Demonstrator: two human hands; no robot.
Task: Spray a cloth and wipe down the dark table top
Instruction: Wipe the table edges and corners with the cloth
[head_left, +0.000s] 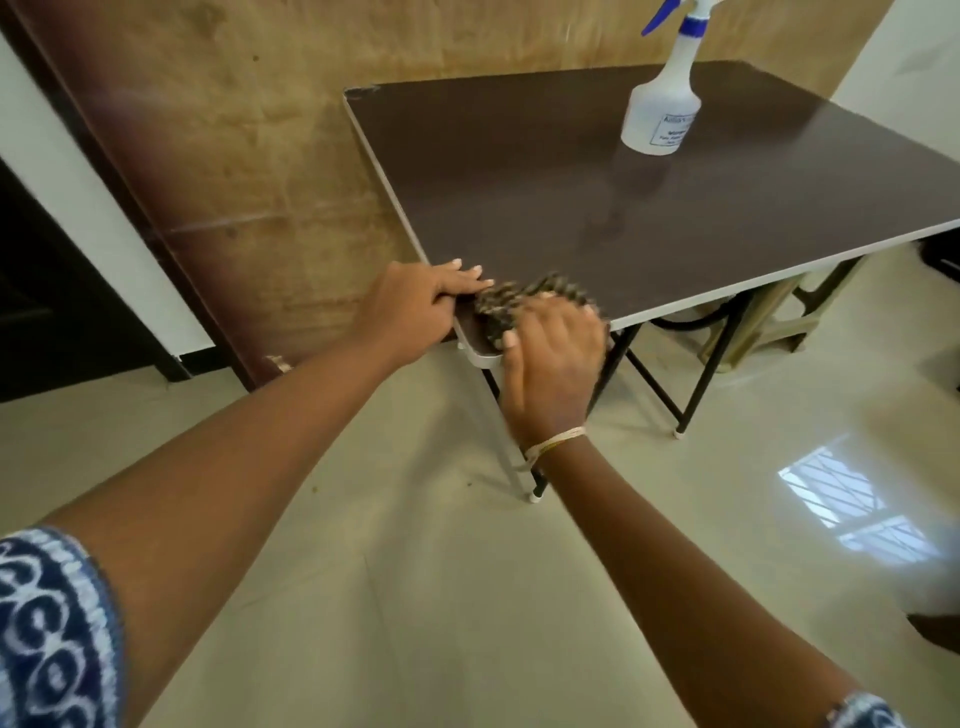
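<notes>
Dark table top (675, 208) wobbles maybe if my right hand (553, 364), pressing the cloth (511, 304), shoves; left hand (415, 306) flat.

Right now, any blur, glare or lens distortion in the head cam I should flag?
Head view: motion blur on the right hand and the cloth under it; the left hand is sharper. The dark table top is glossy and mirrors the spray bottle. A bright window reflection sits on the floor. Wide-angle bending shows at the frame edges.
</notes>
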